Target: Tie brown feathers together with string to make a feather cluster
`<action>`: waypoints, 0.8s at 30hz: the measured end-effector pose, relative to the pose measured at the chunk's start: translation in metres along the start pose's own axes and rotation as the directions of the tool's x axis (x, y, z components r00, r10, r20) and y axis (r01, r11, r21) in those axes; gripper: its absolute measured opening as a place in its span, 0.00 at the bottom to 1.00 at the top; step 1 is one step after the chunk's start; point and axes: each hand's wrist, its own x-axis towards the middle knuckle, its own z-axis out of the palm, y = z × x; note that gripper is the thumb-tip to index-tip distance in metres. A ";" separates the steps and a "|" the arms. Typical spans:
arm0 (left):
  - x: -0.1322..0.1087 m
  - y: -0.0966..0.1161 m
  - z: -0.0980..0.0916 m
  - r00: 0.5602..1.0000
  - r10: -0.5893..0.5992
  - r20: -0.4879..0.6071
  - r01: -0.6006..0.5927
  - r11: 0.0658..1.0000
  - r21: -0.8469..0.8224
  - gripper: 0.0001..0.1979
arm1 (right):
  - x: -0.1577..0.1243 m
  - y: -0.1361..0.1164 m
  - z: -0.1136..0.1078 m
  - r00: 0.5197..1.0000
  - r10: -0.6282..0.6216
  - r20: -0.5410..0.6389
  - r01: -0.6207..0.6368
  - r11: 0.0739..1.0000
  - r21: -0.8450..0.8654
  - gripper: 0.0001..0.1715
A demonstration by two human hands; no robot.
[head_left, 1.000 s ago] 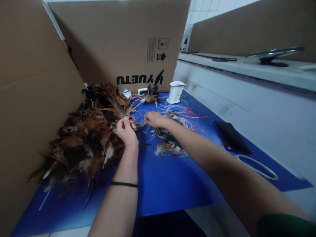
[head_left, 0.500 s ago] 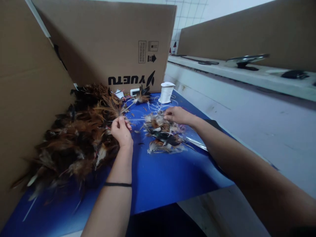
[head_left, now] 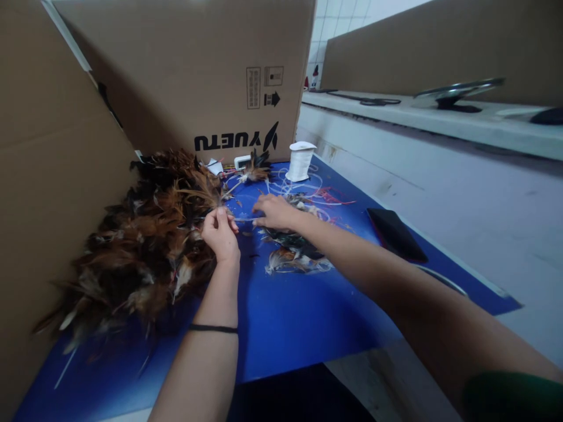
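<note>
My left hand (head_left: pixel 221 234) is closed in a pinch on a thin whitish ribbon (head_left: pixel 245 220), beside the pile of brown and black feathers (head_left: pixel 149 234). A brown feather tuft (head_left: pixel 200 190) stands just above its fingertips; whether the pinch also takes it in is unclear. From there the ribbon runs in a short, nearly straight line to my right hand (head_left: pixel 275 212), whose curled fingers meet it near the thumb. Under the right wrist lie small bundles of mixed feathers (head_left: pixel 299 258), partly hidden by the forearm.
A white ribbon spool (head_left: pixel 301 162) stands at the back, with loose loops before it. Red threads (head_left: pixel 332 195) lie to the right. A black flat object (head_left: pixel 396 234) rests by the table's right edge. Cardboard (head_left: pixel 176 76) walls the back and left. Scissors are mostly covered by my right arm.
My right hand has moved left along the ribbon, closer to my left hand, uncovering the red threads and black flat object. The left hand keeps its pinch. The view has shifted slightly.
</note>
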 end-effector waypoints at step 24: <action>-0.005 -0.006 0.000 0.998 -0.040 0.046 0.037 0.998 0.050 0.11 | 0.099 -0.008 -0.125 0.929 0.088 -0.358 -0.106 0.994 -0.030 0.12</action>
